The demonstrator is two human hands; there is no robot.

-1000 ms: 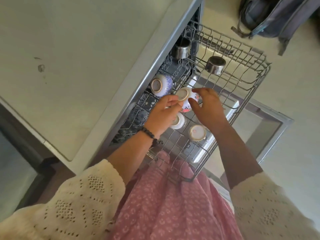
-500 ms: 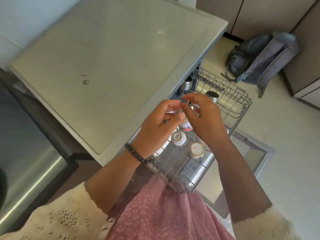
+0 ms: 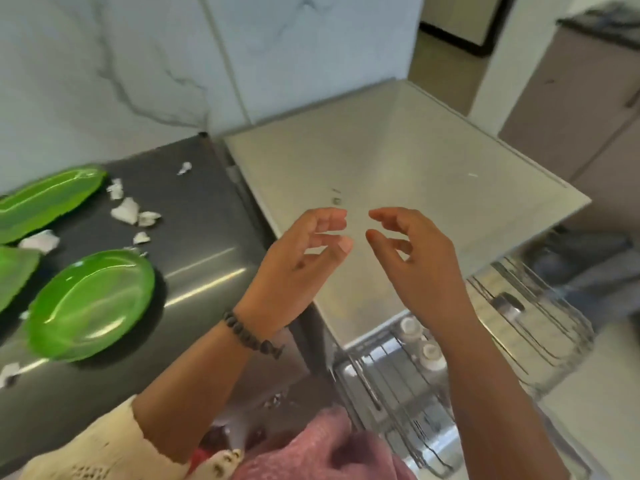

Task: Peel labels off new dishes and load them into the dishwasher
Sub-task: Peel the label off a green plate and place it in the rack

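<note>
My left hand [image 3: 298,268] and my right hand [image 3: 415,258] hover side by side above the pale dishwasher top [image 3: 408,174], fingers loosely curved, nothing in either. Below them the pulled-out wire rack [image 3: 519,323] is blurred; small white cups [image 3: 429,351] stand upside down in it, partly hidden by my right forearm, and a steel cup [image 3: 507,303] sits further right. On the dark counter to the left lie green plates: one oval plate [image 3: 90,303] near me and another [image 3: 48,202] further back. Torn white label scraps [image 3: 130,211] lie between them.
A marble wall [image 3: 138,64] backs the counter. A grey backpack [image 3: 588,258] lies on the floor beyond the rack. Brown cabinets [image 3: 571,98] stand at the right. My pink skirt [image 3: 325,448] fills the bottom middle.
Both hands have let go of the cup in the rack and risen above the dishwasher top. The view has swung left, bringing the counter and green plates in.
</note>
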